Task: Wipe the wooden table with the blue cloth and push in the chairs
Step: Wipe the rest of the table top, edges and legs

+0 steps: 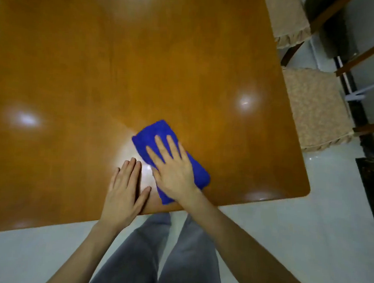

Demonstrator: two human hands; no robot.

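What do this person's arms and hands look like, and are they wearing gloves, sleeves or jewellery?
Both hands are bare: the left hand and right hand show no gloves, and no rings or watch are visible. The forearms are uncovered as far as the picture's lower edge, so no sleeves show. Nails look short and unpainted. The only clothing in view is grey trousers.

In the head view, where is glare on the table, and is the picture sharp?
Head view: bright ceiling-light glare spots on the glossy wooden table, the strongest between the left hand and the blue cloth under the right hand; the whole frame is slightly soft; wide-angle distortion bends the table edges and chairs.
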